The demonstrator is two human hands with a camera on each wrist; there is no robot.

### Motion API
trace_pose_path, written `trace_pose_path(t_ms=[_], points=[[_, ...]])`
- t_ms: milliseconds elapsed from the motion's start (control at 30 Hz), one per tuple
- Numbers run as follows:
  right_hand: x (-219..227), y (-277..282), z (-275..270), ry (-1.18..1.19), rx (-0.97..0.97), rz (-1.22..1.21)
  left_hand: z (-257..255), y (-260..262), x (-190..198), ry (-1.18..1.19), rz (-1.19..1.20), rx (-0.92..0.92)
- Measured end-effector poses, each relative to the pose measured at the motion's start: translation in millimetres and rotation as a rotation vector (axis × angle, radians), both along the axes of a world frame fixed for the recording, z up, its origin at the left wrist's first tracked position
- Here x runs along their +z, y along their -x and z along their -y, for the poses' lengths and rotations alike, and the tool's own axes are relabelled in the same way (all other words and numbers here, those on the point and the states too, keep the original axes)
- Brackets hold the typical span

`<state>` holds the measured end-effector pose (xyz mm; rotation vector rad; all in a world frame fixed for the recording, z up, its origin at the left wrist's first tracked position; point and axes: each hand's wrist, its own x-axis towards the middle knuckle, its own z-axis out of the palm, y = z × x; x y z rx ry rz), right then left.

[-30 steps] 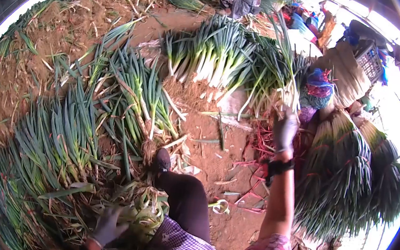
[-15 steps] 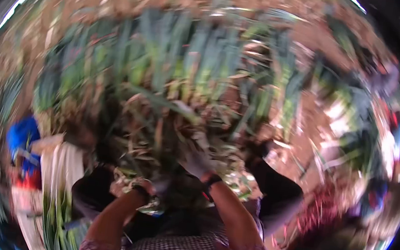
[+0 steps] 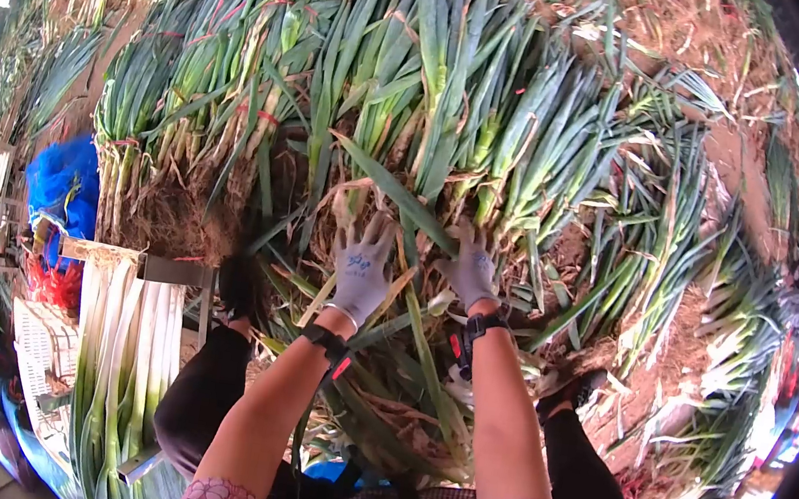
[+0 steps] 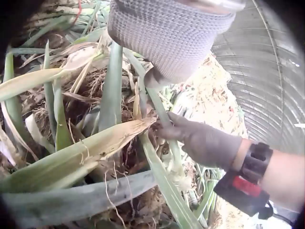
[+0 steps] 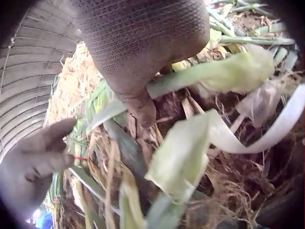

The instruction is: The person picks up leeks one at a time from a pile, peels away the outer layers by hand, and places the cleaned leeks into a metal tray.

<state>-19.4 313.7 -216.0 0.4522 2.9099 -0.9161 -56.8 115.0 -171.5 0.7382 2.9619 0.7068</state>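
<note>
In the head view my gloved left hand point(image 3: 361, 270) reaches forward with spread fingers over loose leaves and the root ends of a row of long green onions point(image 3: 533, 151). To its right, my gloved right hand point(image 3: 473, 267) is stretched towards the same root ends, thumb out to the side. A loose green leaf point(image 3: 392, 188) slants between the hands and runs up to the right fingers. The right wrist view has a pale stripped leaf point(image 5: 181, 155) and tangled roots below the right hand. Dry and green leaves point(image 4: 81, 157) lie under the left hand in its wrist view.
Bundles of green onions tied with red bands point(image 3: 210, 43) stand at the left. White-stalked onions point(image 3: 129, 325) lie on a low stand by the left leg, near a blue net bag point(image 3: 65, 185). More loose onions point(image 3: 666, 254) lie to the right on brown soil.
The view has swung left, away from the bundles on the right. The right hand has come back from far right to beside the left hand, and both now reach forward over the onions.
</note>
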Motion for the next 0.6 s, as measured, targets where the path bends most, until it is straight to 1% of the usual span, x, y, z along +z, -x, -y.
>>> trace_pose_path(t_ms=[67,100,133,167,200,233,267,300,333,367,400,433,500,567,600], points=[[-2.6,-2.3,15.8,0.002,0.0,0.293,-10.7,12.6,1.9,0.096,-0.009,-0.055],[-32.7,-8.4,16.3,0.185,0.064,0.332,-13.2,19.1,-12.5,0.15,-0.089,-0.066],[-39.0,-37.6,24.3,-0.031,0.261,0.157,-17.2,22.7,-18.9,0.15,-0.08,-0.066],[-41.1,-70.4,33.0,-0.246,0.453,-0.023,-21.4,24.6,-22.3,0.092,-0.05,-0.075],[-38.5,-87.8,34.6,-0.056,0.496,0.3,-24.8,24.3,-23.2,0.033,-0.025,-0.082],[-31.7,-103.3,35.1,0.138,0.526,0.619,-25.9,20.6,-17.1,0.131,-0.009,-0.084],[-9.7,-126.4,36.2,-0.089,0.796,0.509,-23.2,14.0,-17.9,0.127,-0.009,-0.091],[13.1,-143.7,34.4,-0.326,1.054,0.385,-17.4,4.2,-21.3,0.038,0.209,-0.057],[23.0,-151.4,30.2,-0.331,1.046,0.386,-12.4,-10.0,-27.4,-0.051,0.427,-0.02],[30.6,-157.8,25.8,0.044,0.796,0.319,-7.0,-33.0,-45.8,0.274,-0.004,-0.035],[34.9,-163.8,21.3,0.408,0.529,0.241,-0.1,-52.0,-51.2,0.18,0.137,0.045],[18.6,-163.5,8.8,0.565,0.535,0.363,8.2,-70.7,-52.4,0.087,0.278,0.123],[42.2,-137.2,-8.1,0.709,0.287,0.488,26.4,-113.3,-52.4,0.104,0.472,0.081],[59.1,-106.0,-7.7,0.619,-0.166,0.356,30.7,-176.6,-48.8,0.293,0.354,-0.073],[37.9,-99.1,-9.6,0.619,-0.163,0.344,32.3,-200.5,-55.7,0.319,0.405,-0.085]])
